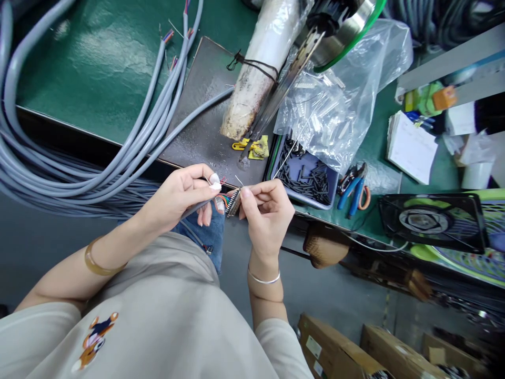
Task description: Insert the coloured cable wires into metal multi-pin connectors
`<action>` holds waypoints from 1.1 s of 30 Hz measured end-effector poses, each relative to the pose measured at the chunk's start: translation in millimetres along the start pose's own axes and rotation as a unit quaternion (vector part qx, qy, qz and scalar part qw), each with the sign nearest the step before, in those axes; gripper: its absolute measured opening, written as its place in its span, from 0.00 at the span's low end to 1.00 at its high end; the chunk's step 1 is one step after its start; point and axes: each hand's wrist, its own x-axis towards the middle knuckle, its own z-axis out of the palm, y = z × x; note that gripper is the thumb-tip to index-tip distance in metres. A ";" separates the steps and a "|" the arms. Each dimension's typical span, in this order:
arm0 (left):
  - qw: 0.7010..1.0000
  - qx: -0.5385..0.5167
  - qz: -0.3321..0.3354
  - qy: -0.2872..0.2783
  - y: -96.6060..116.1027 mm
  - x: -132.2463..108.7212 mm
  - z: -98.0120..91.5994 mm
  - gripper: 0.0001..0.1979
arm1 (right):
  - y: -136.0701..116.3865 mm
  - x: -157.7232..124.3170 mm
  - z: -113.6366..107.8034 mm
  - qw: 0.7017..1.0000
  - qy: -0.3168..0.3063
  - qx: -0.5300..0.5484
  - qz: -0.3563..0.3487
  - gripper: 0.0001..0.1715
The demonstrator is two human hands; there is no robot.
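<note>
My left hand (pixel 193 192) is closed around the end of a grey cable (pixel 195 208), whose thin coloured wires (pixel 225 199) fan out to a multi-pin metal connector (pixel 234 202). My right hand (pixel 265 208) pinches that connector between thumb and fingers. A thin solder wire (pixel 294 145) runs down to the right fingers, and a short end sticks out past them. Just above the hands is the tip of a soldering iron (pixel 272 100), pointing down beside a wrapped white roll (pixel 256 68). Some wires are hidden behind the left fingers.
A bundle of grey cables (pixel 130 152) hangs over the bench edge at left. Yellow pieces (pixel 258 147) lie under the iron. Right of it are a purple bin (pixel 331 197) of black sleeves, a clear bag (pixel 355 105), blue-handled pliers (pixel 356 195) and a fan (pixel 430 221).
</note>
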 end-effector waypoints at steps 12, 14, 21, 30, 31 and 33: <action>1.000 -0.015 0.001 -0.016 -4.4 0.9 -1.8 0.13 | -3.6 -0.6 -0.3 0.994 0.004 -0.035 -0.106 0.08; 1.000 -0.009 0.014 -0.008 -5.1 0.7 -2.3 0.14 | -0.7 -1.1 0.6 0.980 0.024 -0.072 -0.186 0.07; 0.991 0.094 0.095 0.009 -10.7 -5.2 -3.0 0.10 | 17.5 -1.5 2.6 0.944 0.067 -0.113 -0.302 0.09; 0.950 0.223 0.214 0.055 -19.1 -8.6 1.5 0.03 | 14.9 1.0 -6.2 0.924 0.182 -0.088 -0.324 0.03; 0.948 0.227 0.215 0.058 -19.3 -8.4 1.5 0.03 | 12.1 1.3 -8.0 0.911 0.224 -0.073 -0.338 0.04; 0.949 0.227 0.213 0.058 -19.0 -8.3 1.7 0.03 | 6.7 1.0 -11.5 0.897 0.281 -0.053 -0.338 0.10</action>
